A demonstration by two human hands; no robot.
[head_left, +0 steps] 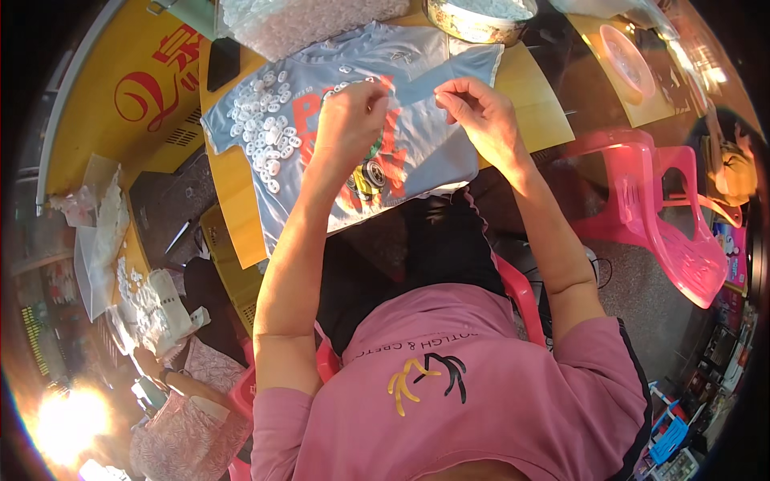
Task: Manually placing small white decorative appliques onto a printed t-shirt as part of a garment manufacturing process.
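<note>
A grey-blue T-shirt (437, 156) with a red and green print is spread over a yellow table. On its left part lies a loose pile of small white oval pieces (269, 120) with dark marks, and a few more are near my left hand. My left hand (351, 116) is raised above the middle of the shirt, fingers closed in a pinch. To its right, my right hand (481, 120) hovers over the cloth with thumb and forefinger pressed together. Whatever either pinch holds is too small or hidden to make out. The hands are apart.
A clear container of white pieces (313, 24) and a round tin (477, 28) stand at the far edge. A dark flat phone-like object (224, 64) lies far left. Pink chair (622, 172) at right, pink basket (627, 60) beyond. Another person's patterned clothing (188, 425) shows lower left.
</note>
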